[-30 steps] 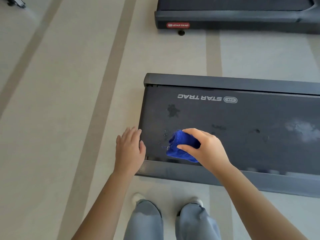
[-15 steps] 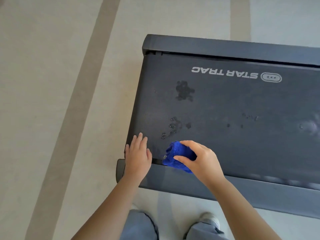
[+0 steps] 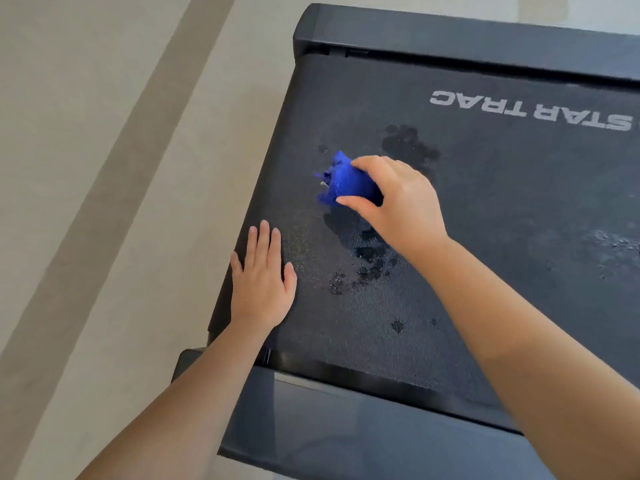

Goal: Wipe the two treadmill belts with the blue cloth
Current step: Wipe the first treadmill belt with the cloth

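A black treadmill belt point(image 3: 485, 209) marked STAR TRAC fills the right of the view, with wet spots and dark smears near its left end. My right hand point(image 3: 398, 199) grips a bunched blue cloth point(image 3: 343, 183) and holds it down on the belt near the left edge, beside a dark stain point(image 3: 408, 143). My left hand point(image 3: 261, 278) lies flat with fingers straight on the belt's left edge, nearer to me than the cloth. Only this one treadmill is in view.
The treadmill's grey side rail point(image 3: 346, 427) runs along the near edge and its end cap point(image 3: 450, 36) along the far edge. Beige floor with darker stripes point(image 3: 104, 202) lies to the left. More wet droplets point(image 3: 363, 268) sit between my hands.
My right hand has carried the cloth away from the near rail, farther onto the belt. My left hand moved up onto the belt's left edge. The view has closed in on the treadmill.
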